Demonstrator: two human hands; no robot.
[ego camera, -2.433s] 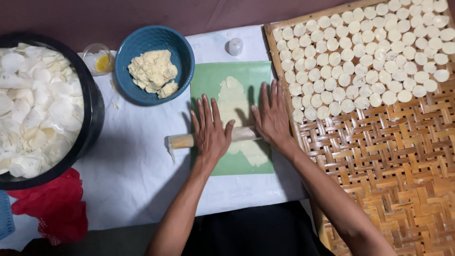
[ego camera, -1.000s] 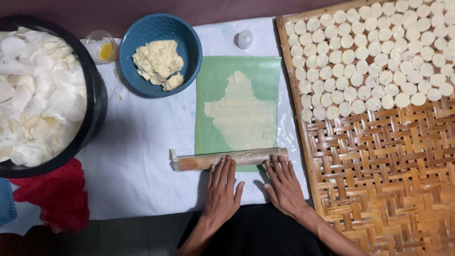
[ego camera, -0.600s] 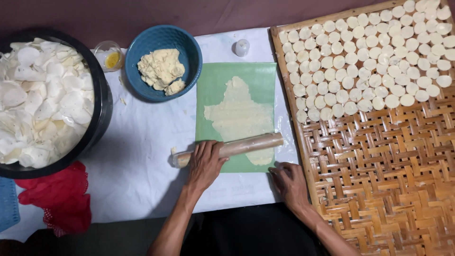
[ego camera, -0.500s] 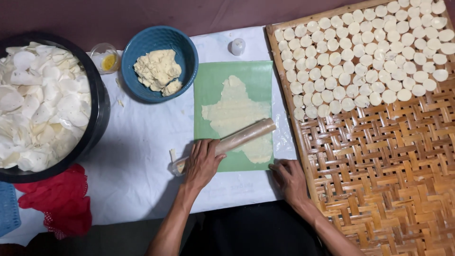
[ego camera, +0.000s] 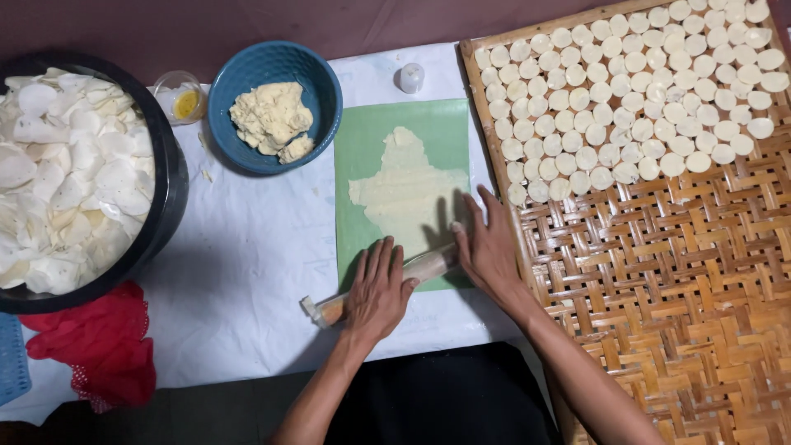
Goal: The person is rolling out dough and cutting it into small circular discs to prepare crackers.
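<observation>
A thin, ragged sheet of pale dough [ego camera: 408, 191] lies on a green mat [ego camera: 365, 147]. At the mat's near edge a plastic-wrapped rolling pin [ego camera: 428, 265] rests tilted, its left end nearer me. My left hand [ego camera: 379, 290] lies flat on the pin's left part, fingers spread. My right hand [ego camera: 488, 245] presses flat on its right end, fingertips reaching the dough's lower edge. A blue bowl [ego camera: 247, 78] with a lump of the same dough stands to the mat's upper left.
A woven bamboo tray [ego camera: 684, 272] on the right carries several rows of small dough discs [ego camera: 643, 91] at its far end. A large black basin [ego camera: 169, 194] of white chips stands left, a red cloth [ego camera: 91, 342] below it. A small cup [ego camera: 183, 95] and white cap [ego camera: 409, 77] sit behind.
The pin had rolled back to the mat's near edge and both hands came off it. My left hand retook it, then my right hand returned onto its right end.
</observation>
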